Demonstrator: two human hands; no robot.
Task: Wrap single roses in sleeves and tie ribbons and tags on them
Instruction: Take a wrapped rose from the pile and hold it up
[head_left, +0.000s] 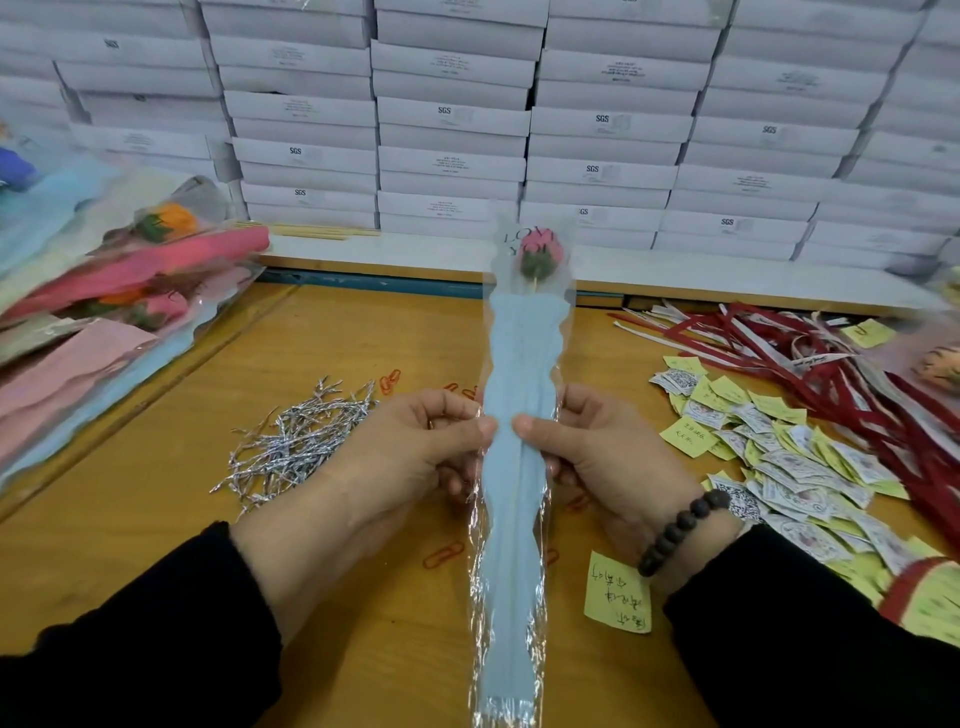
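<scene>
Pinching pale-blue sleeve (514, 467) at mid-length: left hand (415, 457) and right hand (602, 457), over table (337, 338) centre. Long axis ran near-to-far; pink rose (540, 249) pointed far, toward stacked white boxes (452, 124).

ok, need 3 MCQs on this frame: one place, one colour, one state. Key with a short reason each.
1. Where does the pile of silver twist ties lie?
A. on the stacked white boxes
B. on the wooden table, left of the left hand
C. under the red ribbons

2. What colour is the paper inside the clear sleeve?
A. light blue
B. yellow
C. black

3. How is the sleeve held?
A. it lies flat on the table, untouched
B. one hand holds it alone
C. both hands pinch it, one on each side

Key:
1 B: the ties sit on the table beside the left hand.
2 A: light blue paper runs below the pink rose.
3 C: the left hand and right hand each press a thumb on it.
</scene>
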